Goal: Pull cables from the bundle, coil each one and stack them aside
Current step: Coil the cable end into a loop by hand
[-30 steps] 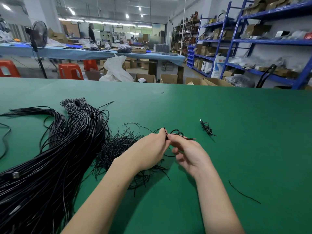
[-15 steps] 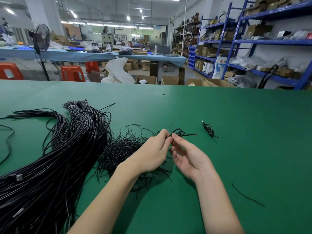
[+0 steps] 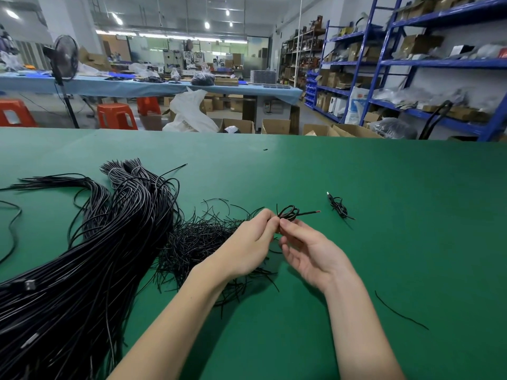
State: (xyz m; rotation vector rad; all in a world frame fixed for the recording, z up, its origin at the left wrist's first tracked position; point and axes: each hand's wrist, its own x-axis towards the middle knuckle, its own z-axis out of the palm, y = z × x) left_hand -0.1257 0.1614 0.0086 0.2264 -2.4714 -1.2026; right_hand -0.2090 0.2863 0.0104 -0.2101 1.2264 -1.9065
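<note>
Black thin looped cable (image 3: 288,213) pinched between left hand (image 3: 248,246), right hand (image 3: 310,249).

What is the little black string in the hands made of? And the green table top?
The coiled cable looks like smooth plastic or rubber sheathing: it shines and bends in loops. Its red tip suggests an inner wire.
The green table top looks like a matte mat, maybe rubber or felt: no glare.

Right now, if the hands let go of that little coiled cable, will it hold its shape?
Probably not fully: the coiled cable is thin, untied, with loose loops and a free end sticking out, so it may spring open. It looks light and floppy. The finished coil lying nearby stays bunched, so partial hold seems likely.
</note>
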